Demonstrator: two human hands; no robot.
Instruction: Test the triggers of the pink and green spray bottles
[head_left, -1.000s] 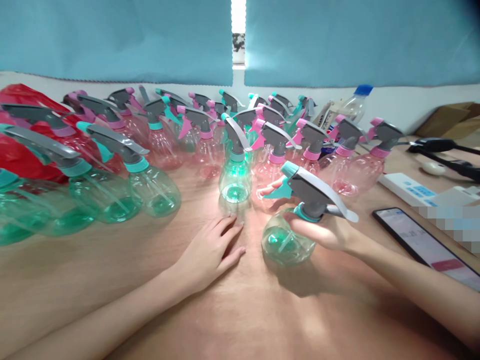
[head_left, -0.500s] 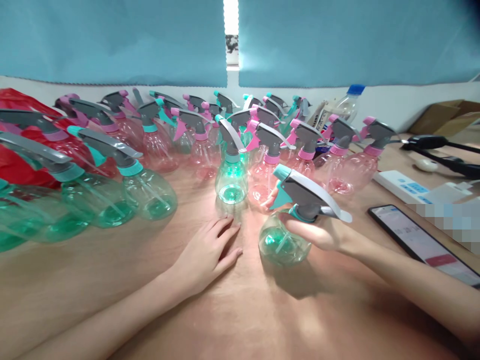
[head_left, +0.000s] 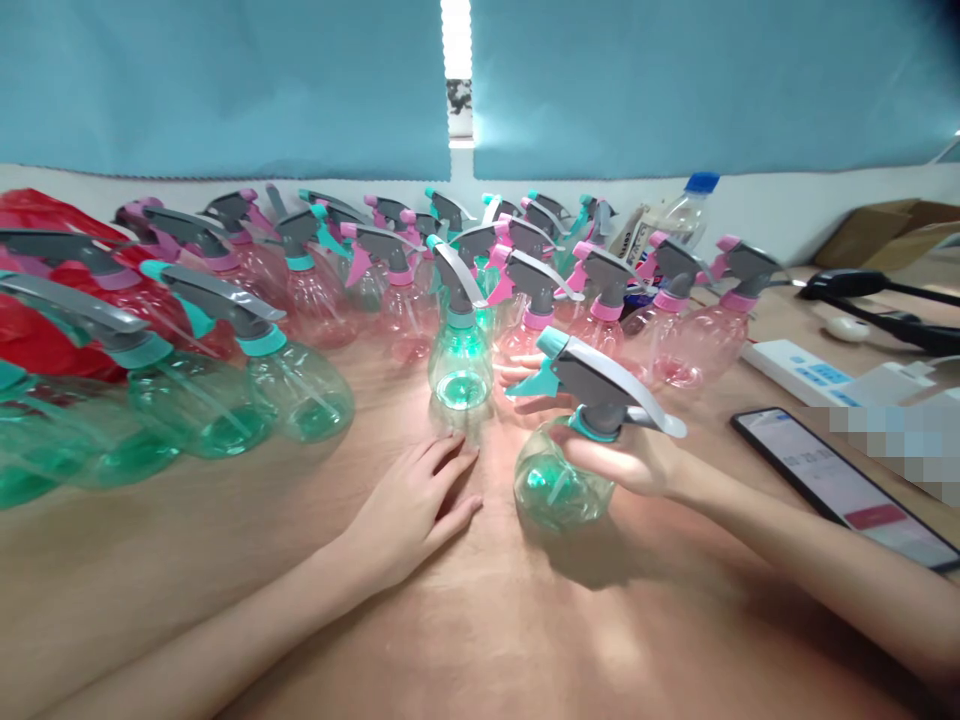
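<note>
My right hand is round the neck of a green spray bottle with a turquoise trigger. The thumb lies across the near side below the collar, and the other fingers stretch out on the far side behind the trigger. This bottle leans to the right; whether its base touches the table I cannot tell. My left hand lies flat on the table, palm down, fingers apart, holding nothing. Just beyond its fingertips another green spray bottle stands upright.
Several pink spray bottles and green spray bottles stand across the back and left. A red bag is at far left. On the right are a phone, a white power strip, black glasses and a cardboard box.
The fingers of my right hand have straightened from round the trigger and now reach out to the left. The bottle and my left hand have barely moved.
</note>
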